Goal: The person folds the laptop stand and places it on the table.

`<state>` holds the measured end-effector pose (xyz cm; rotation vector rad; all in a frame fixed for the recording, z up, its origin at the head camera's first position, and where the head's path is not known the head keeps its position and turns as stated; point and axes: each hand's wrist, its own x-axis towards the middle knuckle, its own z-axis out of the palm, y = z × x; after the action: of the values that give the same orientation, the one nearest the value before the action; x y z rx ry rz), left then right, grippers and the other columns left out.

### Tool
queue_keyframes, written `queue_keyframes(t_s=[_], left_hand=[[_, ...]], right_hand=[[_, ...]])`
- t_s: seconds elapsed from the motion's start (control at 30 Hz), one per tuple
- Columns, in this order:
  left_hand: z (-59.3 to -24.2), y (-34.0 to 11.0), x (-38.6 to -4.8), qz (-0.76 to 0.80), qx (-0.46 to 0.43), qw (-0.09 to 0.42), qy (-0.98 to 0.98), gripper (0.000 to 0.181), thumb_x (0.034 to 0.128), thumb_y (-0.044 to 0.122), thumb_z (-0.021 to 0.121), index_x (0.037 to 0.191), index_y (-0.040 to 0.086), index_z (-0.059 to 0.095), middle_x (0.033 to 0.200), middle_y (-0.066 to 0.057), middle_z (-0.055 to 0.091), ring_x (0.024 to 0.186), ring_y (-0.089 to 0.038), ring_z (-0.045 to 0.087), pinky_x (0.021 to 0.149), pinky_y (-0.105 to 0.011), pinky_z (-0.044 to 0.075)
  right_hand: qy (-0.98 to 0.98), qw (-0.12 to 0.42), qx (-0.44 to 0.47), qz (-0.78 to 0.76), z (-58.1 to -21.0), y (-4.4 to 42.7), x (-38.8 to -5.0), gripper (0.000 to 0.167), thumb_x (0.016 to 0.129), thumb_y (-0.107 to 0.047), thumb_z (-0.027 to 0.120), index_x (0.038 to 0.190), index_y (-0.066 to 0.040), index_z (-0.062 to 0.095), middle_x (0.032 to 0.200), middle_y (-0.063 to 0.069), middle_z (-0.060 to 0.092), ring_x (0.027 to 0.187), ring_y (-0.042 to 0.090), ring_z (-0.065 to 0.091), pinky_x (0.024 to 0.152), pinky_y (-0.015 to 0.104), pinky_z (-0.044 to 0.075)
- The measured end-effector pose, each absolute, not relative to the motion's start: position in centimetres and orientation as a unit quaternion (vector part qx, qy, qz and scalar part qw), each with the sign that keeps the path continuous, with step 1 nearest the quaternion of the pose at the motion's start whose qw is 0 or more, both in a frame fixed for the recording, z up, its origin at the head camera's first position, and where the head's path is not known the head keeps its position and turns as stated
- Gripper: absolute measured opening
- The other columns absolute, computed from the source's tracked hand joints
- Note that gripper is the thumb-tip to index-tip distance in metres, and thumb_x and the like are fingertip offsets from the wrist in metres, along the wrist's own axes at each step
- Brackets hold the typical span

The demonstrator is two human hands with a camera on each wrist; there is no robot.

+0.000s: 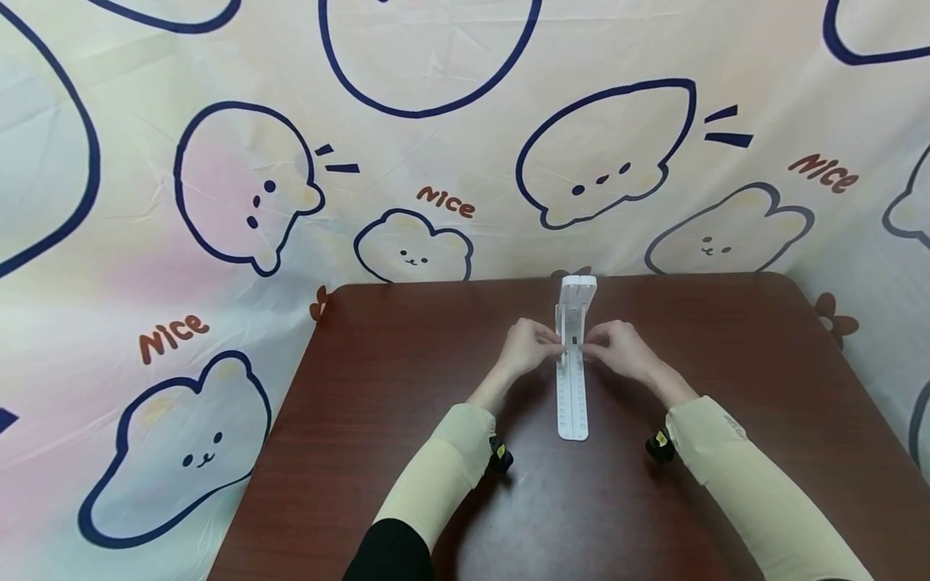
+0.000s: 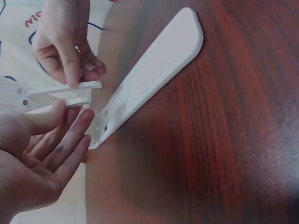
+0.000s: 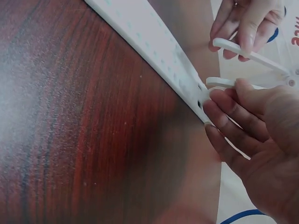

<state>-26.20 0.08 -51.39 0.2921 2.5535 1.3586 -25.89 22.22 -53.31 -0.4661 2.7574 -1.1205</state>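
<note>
A white folding plastic stand [image 1: 572,407] is on the table, its long flat base pointing toward me and a hinged part [image 1: 579,287] raised at the far end. From the left, my left hand [image 1: 529,347] pinches one slim side arm [image 2: 78,101] of it between thumb and fingers. Opposite, my right hand [image 1: 621,349] pinches the other slim arm [image 3: 219,82]. Both wrist views show the two arms apart, running back to a hinge with small round pins. The fingers partly cover the arms.
The dark brown wooden table [image 1: 349,476] has rounded far corners. Behind it and along its sides hangs a pale cloth [image 1: 436,161] printed with cartoon bears. Each wrist bears a small black device, such as the one on the right wrist [image 1: 660,445].
</note>
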Motion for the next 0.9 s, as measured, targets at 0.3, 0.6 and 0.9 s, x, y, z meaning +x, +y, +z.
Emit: queue_keyframes(t_s=[0.3,0.6,0.9], left_hand=[[-51.8,1.0,-27.0,0.432,0.102,0.104,0.890,0.014,0.0997,0.012,0.082,0.106,0.000,0.085,0.107,-0.016,0.086,0.096,-0.027,0.085,0.075,-0.025,0.064],[-52.0,1.3,-27.5,0.396,0.105,0.079,0.909,0.013,0.1006,0.015,0.081,0.106,0.004,0.087,0.107,-0.012,0.086,0.091,-0.019,0.083,0.070,-0.022,0.060],[-52.1,1.4,-28.4,0.387,0.105,0.049,0.915,0.017,0.1022,0.017,0.080,0.111,0.005,0.086,0.110,-0.012,0.086,0.084,-0.015,0.080,0.065,-0.018,0.055]], right_hand=[[0.921,0.045,-0.164,-0.350,-53.8,21.9,-27.0,0.011,0.102,-0.004,0.075,0.103,0.004,0.082,0.093,0.018,0.083,0.073,0.019,0.069,0.066,0.028,0.053],[0.932,0.027,-0.150,-0.329,-53.9,21.9,-27.7,0.014,0.103,-0.005,0.075,0.110,0.005,0.081,0.100,0.022,0.083,0.078,0.022,0.074,0.070,0.035,0.059],[0.945,0.020,-0.128,-0.299,-53.2,21.8,-28.5,0.028,0.106,-0.011,0.073,0.131,0.002,0.077,0.123,0.025,0.080,0.089,0.026,0.073,0.079,0.042,0.058]])
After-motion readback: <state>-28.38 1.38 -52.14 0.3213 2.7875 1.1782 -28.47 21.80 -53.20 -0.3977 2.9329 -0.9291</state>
